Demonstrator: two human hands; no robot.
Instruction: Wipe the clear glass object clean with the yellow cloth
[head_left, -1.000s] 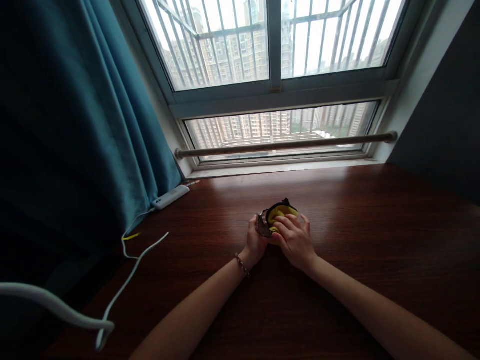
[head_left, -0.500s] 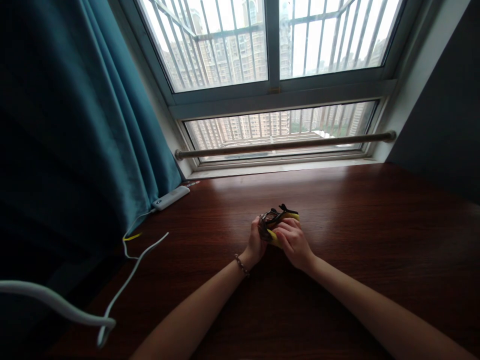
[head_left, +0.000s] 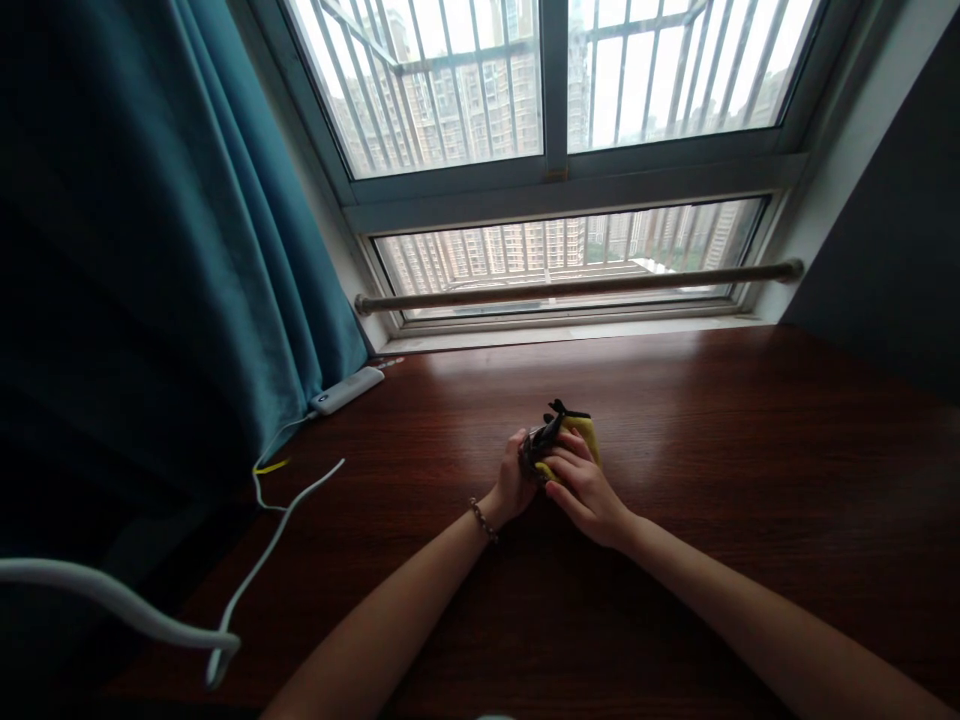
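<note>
Both my hands meet over the middle of a dark wooden table, wrapped round a small yellow and black cloth item. My left hand, with a bead bracelet on its wrist, grips the item's dark left end. My right hand closes over its yellow side, fingers pressed against it. The item is bunched together, and what it is cannot be made out.
A teal curtain hangs at the left. A white power strip lies by the curtain, with white cables trailing to the near left. A barred window and a metal rail run along the table's far edge.
The yellow and black item has been folded tighter between my hands, from lying open to bunched up. My hands stayed in the same spot on the table.
</note>
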